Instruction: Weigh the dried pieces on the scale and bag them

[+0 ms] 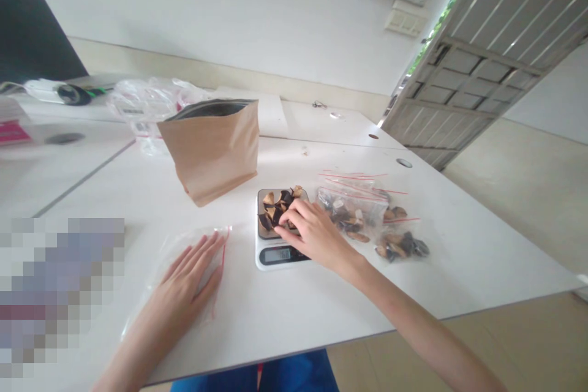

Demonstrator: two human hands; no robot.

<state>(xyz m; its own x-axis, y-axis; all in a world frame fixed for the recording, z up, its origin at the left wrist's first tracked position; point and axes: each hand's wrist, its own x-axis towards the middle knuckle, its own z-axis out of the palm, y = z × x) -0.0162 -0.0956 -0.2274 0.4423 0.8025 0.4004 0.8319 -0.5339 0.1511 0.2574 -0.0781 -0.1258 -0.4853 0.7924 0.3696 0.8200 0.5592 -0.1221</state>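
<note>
My left hand lies flat with fingers stretched out on an empty clear zip bag with a red seal strip. My right hand rests over a small white kitchen scale, fingers curled onto the dark and tan dried pieces piled on its platform. Whether the fingers pinch a piece is hidden. An open brown paper pouch stands upright behind the scale.
Several filled clear zip bags with red strips lie right of the scale. Crumpled clear plastic sits behind the pouch. A white table holds everything; its front edge is near me. A slatted door stands at the right.
</note>
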